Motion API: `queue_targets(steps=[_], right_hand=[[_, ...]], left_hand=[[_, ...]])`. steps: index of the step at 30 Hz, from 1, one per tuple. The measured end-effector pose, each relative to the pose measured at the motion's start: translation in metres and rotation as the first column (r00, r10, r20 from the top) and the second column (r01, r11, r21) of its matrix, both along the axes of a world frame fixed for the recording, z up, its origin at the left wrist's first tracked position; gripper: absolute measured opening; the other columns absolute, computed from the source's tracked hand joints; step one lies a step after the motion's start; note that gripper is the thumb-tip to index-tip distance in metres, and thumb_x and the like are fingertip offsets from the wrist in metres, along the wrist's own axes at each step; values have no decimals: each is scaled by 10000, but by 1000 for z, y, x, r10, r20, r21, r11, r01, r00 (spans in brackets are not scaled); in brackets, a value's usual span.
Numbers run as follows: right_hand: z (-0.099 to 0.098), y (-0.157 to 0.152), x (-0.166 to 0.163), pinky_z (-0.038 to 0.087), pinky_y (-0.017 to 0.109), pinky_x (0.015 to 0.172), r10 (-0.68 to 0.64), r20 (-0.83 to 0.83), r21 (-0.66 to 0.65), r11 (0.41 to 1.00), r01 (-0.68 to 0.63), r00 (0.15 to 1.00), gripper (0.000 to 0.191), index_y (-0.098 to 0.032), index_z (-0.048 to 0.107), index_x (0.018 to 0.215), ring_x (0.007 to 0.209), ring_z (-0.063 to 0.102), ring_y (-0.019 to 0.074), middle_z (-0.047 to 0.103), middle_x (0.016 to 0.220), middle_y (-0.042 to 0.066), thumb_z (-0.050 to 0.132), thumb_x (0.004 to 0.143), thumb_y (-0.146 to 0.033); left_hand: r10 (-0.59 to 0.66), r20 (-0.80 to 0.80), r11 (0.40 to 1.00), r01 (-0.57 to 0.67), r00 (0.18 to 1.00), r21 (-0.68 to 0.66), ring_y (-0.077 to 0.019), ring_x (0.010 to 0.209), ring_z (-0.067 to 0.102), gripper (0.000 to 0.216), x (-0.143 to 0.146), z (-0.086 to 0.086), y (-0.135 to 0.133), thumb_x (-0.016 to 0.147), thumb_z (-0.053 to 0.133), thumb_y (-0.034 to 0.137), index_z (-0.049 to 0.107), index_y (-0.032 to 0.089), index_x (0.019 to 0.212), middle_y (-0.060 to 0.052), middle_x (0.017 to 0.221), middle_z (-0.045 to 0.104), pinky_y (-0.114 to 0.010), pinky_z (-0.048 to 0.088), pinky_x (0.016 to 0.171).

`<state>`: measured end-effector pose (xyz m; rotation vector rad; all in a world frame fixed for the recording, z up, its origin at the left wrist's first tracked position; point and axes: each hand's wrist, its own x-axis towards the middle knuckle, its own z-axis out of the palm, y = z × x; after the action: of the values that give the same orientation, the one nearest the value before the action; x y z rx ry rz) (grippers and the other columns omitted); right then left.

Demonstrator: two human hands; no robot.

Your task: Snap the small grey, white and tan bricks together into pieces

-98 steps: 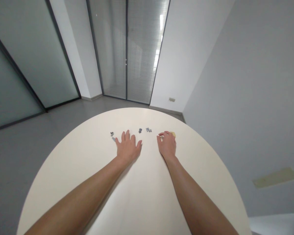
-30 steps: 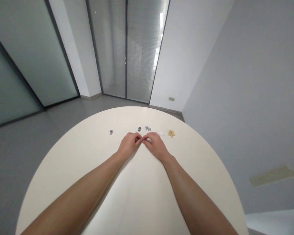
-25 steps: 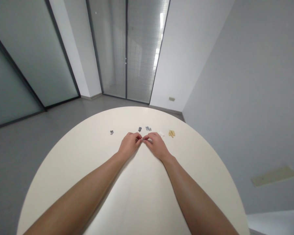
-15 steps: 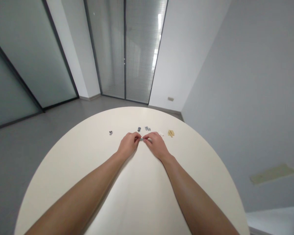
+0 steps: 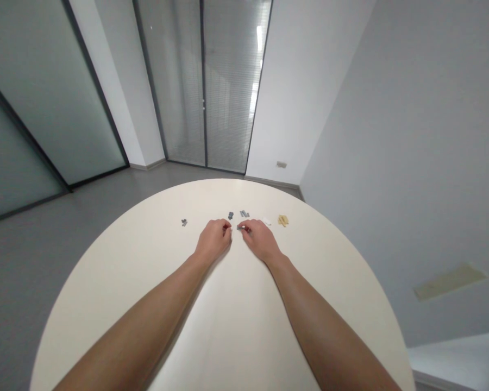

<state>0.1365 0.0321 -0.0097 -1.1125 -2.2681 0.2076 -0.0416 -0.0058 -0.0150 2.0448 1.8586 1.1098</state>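
Both of my hands rest on a round cream table (image 5: 236,320), fingertips near each other at its far side. My right hand (image 5: 258,242) pinches a small grey piece (image 5: 240,227) between thumb and forefinger. My left hand (image 5: 213,239) is curled with fingertips pinched together; what they hold is too small to make out. Just beyond the hands lie a dark grey piece (image 5: 230,215), a grey piece (image 5: 244,213), a white piece (image 5: 267,221) and a tan piece (image 5: 283,220). Another small dark piece (image 5: 183,222) lies to the left.
The table's far edge (image 5: 228,181) is a short way beyond the small pieces. Behind it are grey floor, glass partitions (image 5: 36,108) with dark frames, and a plain wall on the right.
My hands came together from flat and apart, then drew slightly apart; the grey piece now sits in my right fingertips. The white piece, earlier under my right hand, lies uncovered. The view shifted a little.
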Motion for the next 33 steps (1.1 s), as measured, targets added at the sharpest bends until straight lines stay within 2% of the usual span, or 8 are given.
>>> queue_targets(steps=[5, 10, 14, 19, 27, 33], right_hand=[[-3, 2, -1, 450, 313, 876, -100, -5, -1, 995, 100, 995, 151, -180, 675, 1020, 949, 610, 199, 713, 984, 60, 567, 918, -149], [0, -1, -4, 454, 323, 891, -177, 90, 56, 983, 172, 980, 151, -171, 667, 998, 988, 611, 220, 706, 1019, 95, 529, 943, -147], [3, -3, -11, 468, 339, 885, -222, 205, 100, 974, 206, 953, 188, -165, 657, 1029, 1011, 619, 248, 695, 1043, 133, 478, 977, -148], [9, 0, -19, 495, 317, 803, -265, 322, 108, 964, 243, 909, 211, -170, 627, 1108, 959, 661, 246, 684, 1082, 149, 442, 1005, -166], [22, 23, -32, 503, 305, 773, -409, 276, 93, 912, 399, 870, 211, -164, 595, 1131, 904, 696, 228, 679, 1105, 154, 423, 1036, -240], [19, 29, -34, 512, 333, 777, -461, 265, 78, 886, 458, 847, 241, -172, 613, 1109, 909, 703, 248, 688, 1093, 155, 403, 1045, -272]], left_hand=[[30, -190, 999, -21, 981, 50, -264, 1000, 589, 161, 4, -1, -5, 924, 520, 197, 680, 194, 908, -104, 968, 684, -360, 487, 834], [63, -293, 996, -44, 954, 71, -263, 997, 579, 156, 7, 1, -10, 929, 506, 197, 662, 197, 912, -105, 987, 664, -359, 495, 817], [76, -309, 996, -61, 948, 58, -260, 996, 577, 152, 8, 3, -12, 924, 509, 189, 660, 197, 908, -107, 986, 657, -348, 496, 808], [58, -276, 998, -47, 959, 46, -260, 1008, 571, 155, 7, 4, -14, 919, 508, 176, 662, 195, 908, -110, 995, 650, -356, 492, 838], [54, -297, 998, -40, 953, 53, -267, 991, 569, 158, 6, 5, -13, 926, 496, 178, 652, 191, 904, -112, 983, 649, -364, 486, 816], [49, -287, 998, -38, 957, 43, -270, 992, 569, 161, 6, 6, -12, 936, 497, 191, 655, 190, 908, -118, 996, 649, -373, 486, 822]])
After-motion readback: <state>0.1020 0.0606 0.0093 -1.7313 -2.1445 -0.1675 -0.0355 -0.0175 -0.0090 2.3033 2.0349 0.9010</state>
